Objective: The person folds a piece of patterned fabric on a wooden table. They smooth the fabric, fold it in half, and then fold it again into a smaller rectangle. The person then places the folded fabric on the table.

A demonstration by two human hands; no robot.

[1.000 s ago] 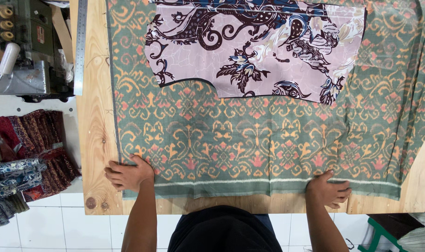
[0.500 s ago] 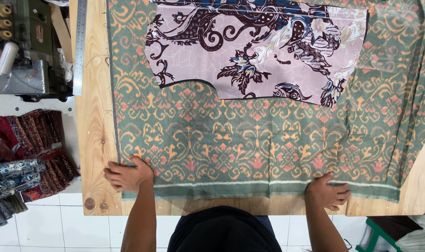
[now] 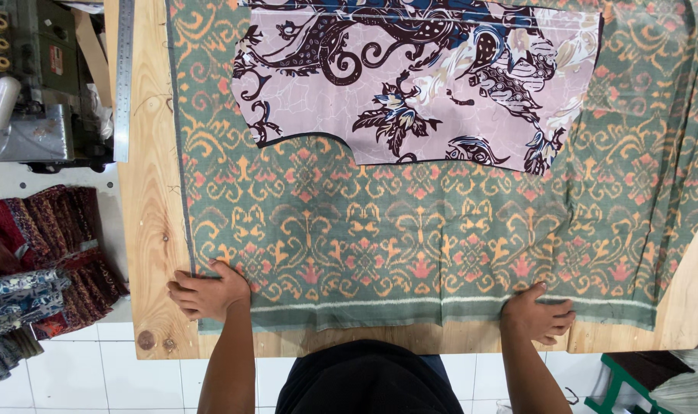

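Observation:
A green patterned fabric (image 3: 410,238) with orange and pink motifs lies spread flat over a wooden table (image 3: 153,230). On its far half rests a cut piece of pale pink cloth (image 3: 418,77) with dark brown and blue swirls. My left hand (image 3: 207,293) presses on the fabric's near left corner, fingers curled over the edge. My right hand (image 3: 539,314) lies on the near hem towards the right, fingers bent on the cloth.
A metal ruler (image 3: 123,77) lies along the table's left side. A sewing machine (image 3: 34,84) stands at the far left. Stacks of folded patterned cloth (image 3: 42,261) sit on the tiled floor below it. A green stool (image 3: 632,383) shows at the bottom right.
Both hands stay on the near hem. My right hand has shifted slightly along the edge; the fabric looks a little smoother.

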